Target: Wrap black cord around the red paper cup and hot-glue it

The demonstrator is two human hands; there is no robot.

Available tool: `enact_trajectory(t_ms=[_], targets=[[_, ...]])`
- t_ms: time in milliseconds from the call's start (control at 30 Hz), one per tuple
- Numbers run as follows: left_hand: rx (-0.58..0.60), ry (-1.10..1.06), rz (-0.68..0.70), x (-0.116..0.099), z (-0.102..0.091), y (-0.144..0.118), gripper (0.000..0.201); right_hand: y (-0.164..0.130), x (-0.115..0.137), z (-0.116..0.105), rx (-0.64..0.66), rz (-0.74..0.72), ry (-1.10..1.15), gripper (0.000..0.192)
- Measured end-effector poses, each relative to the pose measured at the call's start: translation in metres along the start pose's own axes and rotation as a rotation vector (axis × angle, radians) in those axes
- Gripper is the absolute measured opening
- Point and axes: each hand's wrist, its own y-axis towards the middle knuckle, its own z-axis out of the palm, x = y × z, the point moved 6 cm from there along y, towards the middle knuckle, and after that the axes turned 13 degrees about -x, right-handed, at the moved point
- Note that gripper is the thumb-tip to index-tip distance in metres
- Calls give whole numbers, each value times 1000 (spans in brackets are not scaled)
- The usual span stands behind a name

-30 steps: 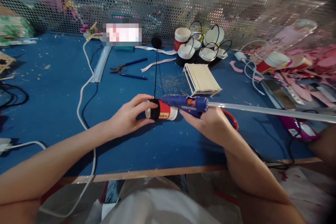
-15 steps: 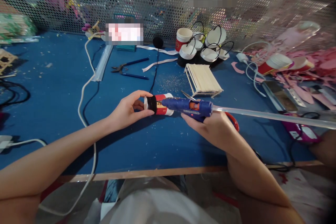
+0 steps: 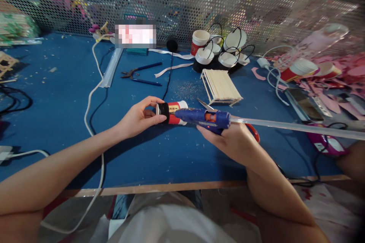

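A red and white paper cup (image 3: 172, 108) lies on its side, with black cord (image 3: 162, 112) wound round its base end. My left hand (image 3: 142, 115) grips that end between thumb and fingers. From the wound part the cord runs back to a black ball of cord (image 3: 171, 46). In my right hand (image 3: 234, 136) is a blue glue gun (image 3: 203, 116), its nozzle close to the cup's side beside the winding. A long clear glue stick (image 3: 279, 124) sticks out of its rear. Partly hidden by the right hand are scissors with a red handle (image 3: 253, 133).
Blue-handled pliers (image 3: 142, 74) and a small wooden stick table (image 3: 221, 85) lie beyond my hands. Several black-and-white cups with cord handles (image 3: 228, 59) stand by the mesh wall (image 3: 176, 7). A white cable (image 3: 88, 110) crosses the left side; a phone (image 3: 302, 104) and pink scraps (image 3: 333, 98) lie right.
The cup has turned in my left hand, so its gold label shows more, and my left thumb has shifted onto the black cord. The glue gun has hardly moved.
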Motion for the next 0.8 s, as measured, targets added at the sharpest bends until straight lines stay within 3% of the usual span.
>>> enact_trajectory(t_ms=[100, 367, 600, 800], targets=[[-20, 18, 94, -4, 1, -1, 41, -1, -4, 0, -6, 69, -12, 18], [-47, 211, 509, -20, 0, -9, 42, -3, -12, -1, -59, 165, -21, 18], [-47, 378, 615, -24, 3, -14, 43, -2, -14, -1, -81, 202, -4, 20], [-44, 478, 693, -29, 4, -16, 41, 1, -15, 2, -26, 175, -15, 18]])
